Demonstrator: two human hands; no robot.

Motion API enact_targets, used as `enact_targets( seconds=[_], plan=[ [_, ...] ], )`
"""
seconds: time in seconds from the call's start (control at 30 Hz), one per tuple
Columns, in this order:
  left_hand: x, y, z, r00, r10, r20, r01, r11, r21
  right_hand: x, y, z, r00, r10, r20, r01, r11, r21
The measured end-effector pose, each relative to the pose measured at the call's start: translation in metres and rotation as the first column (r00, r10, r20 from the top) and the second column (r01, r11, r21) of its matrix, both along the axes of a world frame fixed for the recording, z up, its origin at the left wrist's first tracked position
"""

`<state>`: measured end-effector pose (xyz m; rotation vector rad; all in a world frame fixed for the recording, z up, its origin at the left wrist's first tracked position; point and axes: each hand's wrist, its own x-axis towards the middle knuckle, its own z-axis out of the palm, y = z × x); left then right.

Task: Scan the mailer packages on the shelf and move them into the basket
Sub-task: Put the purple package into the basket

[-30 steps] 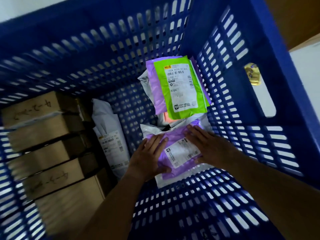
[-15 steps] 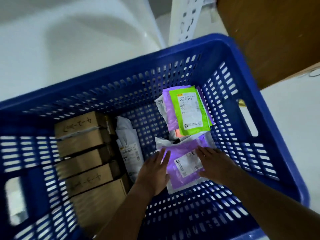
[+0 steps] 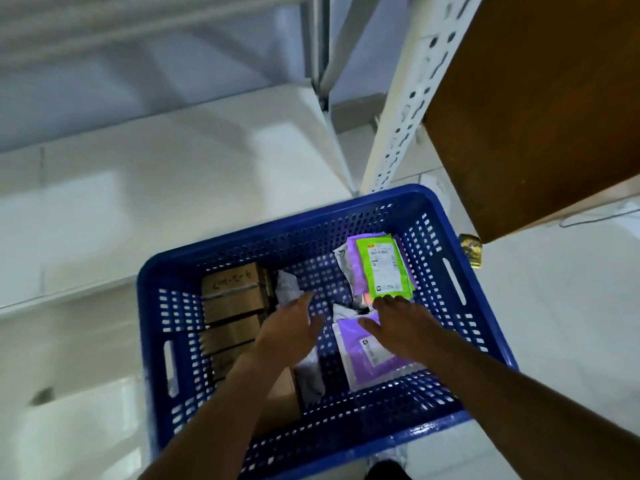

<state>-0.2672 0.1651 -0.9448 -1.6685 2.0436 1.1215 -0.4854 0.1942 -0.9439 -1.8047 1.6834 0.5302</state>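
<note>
Mailer, purple (image 3: 353,358), lies flat on the floor of the blue basket (image 3: 346,431), in its near right part. Its label faces up and its long axis runs from the near wall toward the far wall. The right grip (image 3: 403,323) is over the mailer's far end with fingers spread and holding nothing; whether it touches the mailer I cannot tell. The left grip (image 3: 291,327) hangs over the basket's middle, fingers straight and loosely parted, also holding nothing. Beyond the right grip, a green mailer (image 3: 386,268) leans label-up in the far right corner on other purple mailers. A grey mailer (image 3: 287,289) stands beside a row of brown cartons (image 3: 232,306) along the left wall. The basket sits on a white floor (image 3: 173,185), near a white shelf upright (image 3: 405,98).
</note>
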Motion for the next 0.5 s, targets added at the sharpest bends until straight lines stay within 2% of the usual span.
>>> enact_targets(
  seconds=[0.27, 0.5],
  plan=[
    [0.036, -0.020, 0.135, 0.988, 0.137, -0.066, -0.139, 0.990, -0.038, 0.036, -0.029, 0.128, 0.992, -0.066, 0.105, 0.066, 0.998, 0.002],
    [0.052, -0.025, 0.264, 0.938, 0.271, -0.218, -0.283, 0.959, -0.027, 0.058, -0.034, 0.237, 0.957, -0.186, 0.223, 0.190, 0.982, 0.005]
  ],
)
